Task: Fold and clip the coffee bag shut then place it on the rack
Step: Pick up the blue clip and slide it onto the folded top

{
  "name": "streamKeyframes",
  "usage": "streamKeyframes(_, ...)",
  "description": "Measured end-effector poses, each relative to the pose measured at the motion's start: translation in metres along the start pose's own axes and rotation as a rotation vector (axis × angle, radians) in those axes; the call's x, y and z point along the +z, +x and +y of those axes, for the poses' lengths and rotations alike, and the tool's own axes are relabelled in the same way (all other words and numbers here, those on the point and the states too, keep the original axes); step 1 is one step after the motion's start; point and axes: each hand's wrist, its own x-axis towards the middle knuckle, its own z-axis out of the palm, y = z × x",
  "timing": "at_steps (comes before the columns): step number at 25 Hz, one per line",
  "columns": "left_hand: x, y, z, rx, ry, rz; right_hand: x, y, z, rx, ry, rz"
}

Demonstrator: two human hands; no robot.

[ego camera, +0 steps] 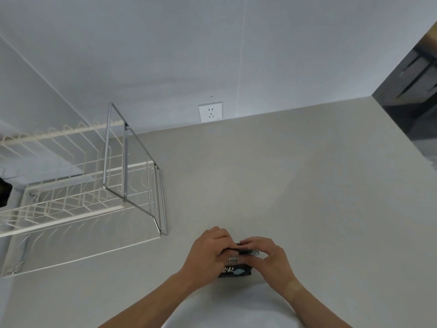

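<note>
A small black coffee bag [234, 268] with white print stands on the beige counter near the front edge. Both hands grip its top. My left hand [208, 254] pinches the left side of the folded top. My right hand [267, 254] holds the right side, where a dark clip [248, 251] with a silvery end sits along the fold. Fingers hide most of the clip and the bag's upper half. The wire rack [78, 185], cream with a steel frame, stands at the left, well apart from the bag.
The counter [283, 174] runs back to a white wall with a power socket [210, 112]. A dark object [4, 191] shows at the far left edge beside the rack. The counter's right edge drops off toward dark cabinets [411, 74].
</note>
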Motion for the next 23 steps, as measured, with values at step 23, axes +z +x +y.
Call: streamKeyframes(23, 0.009, -0.05, -0.069, -0.449, -0.099, -0.208, -0.012, 0.012, 0.023, 0.066, -0.322, -0.324)
